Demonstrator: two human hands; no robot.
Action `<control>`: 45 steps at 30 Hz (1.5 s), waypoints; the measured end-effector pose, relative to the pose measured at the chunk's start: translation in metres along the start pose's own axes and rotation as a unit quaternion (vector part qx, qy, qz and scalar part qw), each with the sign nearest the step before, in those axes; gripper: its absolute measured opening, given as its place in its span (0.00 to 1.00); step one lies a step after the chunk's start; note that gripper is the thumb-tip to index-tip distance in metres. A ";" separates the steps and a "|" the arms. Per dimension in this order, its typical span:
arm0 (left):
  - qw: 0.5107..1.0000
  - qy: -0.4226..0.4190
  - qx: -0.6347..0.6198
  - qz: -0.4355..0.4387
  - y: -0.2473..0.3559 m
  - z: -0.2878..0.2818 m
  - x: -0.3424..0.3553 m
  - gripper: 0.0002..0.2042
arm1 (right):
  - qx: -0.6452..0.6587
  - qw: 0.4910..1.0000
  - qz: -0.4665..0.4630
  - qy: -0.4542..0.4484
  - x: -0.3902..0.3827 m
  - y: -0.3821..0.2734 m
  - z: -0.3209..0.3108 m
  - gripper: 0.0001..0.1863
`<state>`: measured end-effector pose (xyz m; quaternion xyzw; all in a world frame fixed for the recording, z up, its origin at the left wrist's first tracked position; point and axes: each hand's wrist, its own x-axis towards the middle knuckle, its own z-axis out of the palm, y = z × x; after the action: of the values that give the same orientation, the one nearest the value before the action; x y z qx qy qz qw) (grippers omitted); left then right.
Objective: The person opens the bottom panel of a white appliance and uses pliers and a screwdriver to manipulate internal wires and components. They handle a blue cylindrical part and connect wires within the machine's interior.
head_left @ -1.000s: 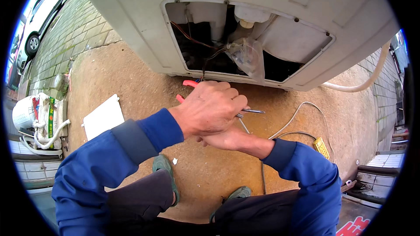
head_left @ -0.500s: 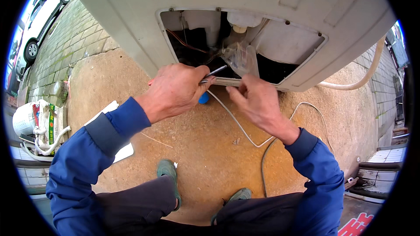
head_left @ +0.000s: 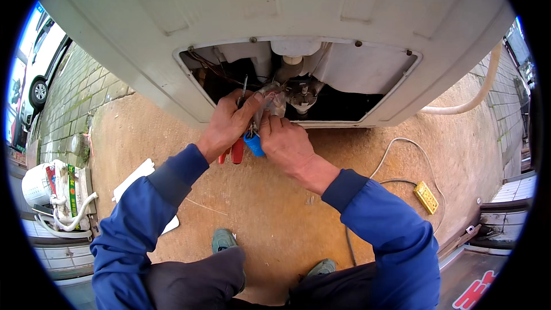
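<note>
A white washing-machine cabinet [head_left: 321, 8] stands before me, a wide opening low in its wall. My left hand [head_left: 229, 123] is closed around red-handled pliers [head_left: 237, 150]; their metal tip points up into the opening. Beside it, my right hand [head_left: 286, 142] pinches a crumpled clear plastic bag [head_left: 278, 103] at the opening's lower edge. Both hands almost meet there, and the left thumb touches the bag. A blue cylindrical piece [head_left: 253, 144] hangs just below the fingers, its upper end hidden. Behind the bag sits a round metal part [head_left: 301, 96].
Thin wires [head_left: 206, 63] run inside the opening at left. A yellow power strip [head_left: 426, 197] with a cable lies on the ground at right, below a pale hose [head_left: 468, 103]. At left stand a white bucket [head_left: 37, 185] and a white panel [head_left: 135, 178].
My right hand has moved left, up to the left hand, and the plastic bag has been drawn left. The pliers now point upward. My view has shifted, bringing the yellow power strip into sight.
</note>
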<state>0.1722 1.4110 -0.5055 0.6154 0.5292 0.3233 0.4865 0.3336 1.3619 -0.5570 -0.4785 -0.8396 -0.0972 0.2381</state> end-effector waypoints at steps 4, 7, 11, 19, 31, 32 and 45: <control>1.000 -0.017 0.021 -0.015 0.012 -0.005 0.014 0.26 | -0.004 1.000 0.006 -0.010 0.006 -0.009 0.010 0.21; 0.993 -0.067 0.072 -0.063 0.013 -0.011 0.018 0.25 | 0.001 1.000 -0.001 -0.026 0.007 -0.020 0.016 0.21; 0.980 -0.063 0.187 -0.036 -0.008 -0.018 0.025 0.17 | 0.076 0.994 0.022 -0.071 0.002 -0.026 0.016 0.22; 0.973 -0.044 0.225 0.028 -0.021 -0.016 0.025 0.16 | 0.193 0.975 0.057 -0.094 -0.012 -0.006 0.003 0.26; 0.979 -0.071 0.186 0.035 -0.026 -0.010 0.024 0.13 | 0.281 0.948 0.126 -0.081 -0.046 0.021 0.012 0.18; 0.989 -0.062 0.125 0.059 -0.035 -0.011 0.023 0.12 | 0.268 0.961 0.045 -0.048 -0.050 0.012 0.014 0.18; 0.983 -0.080 0.165 -0.004 -0.032 0.000 0.019 0.15 | 0.329 0.908 0.121 -0.228 -0.039 -0.011 -0.021 0.15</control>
<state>0.1660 1.4284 -0.5377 0.7089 0.5370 0.1789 0.4207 0.3475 1.3185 -0.5576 -0.4799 -0.7913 0.3256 0.1940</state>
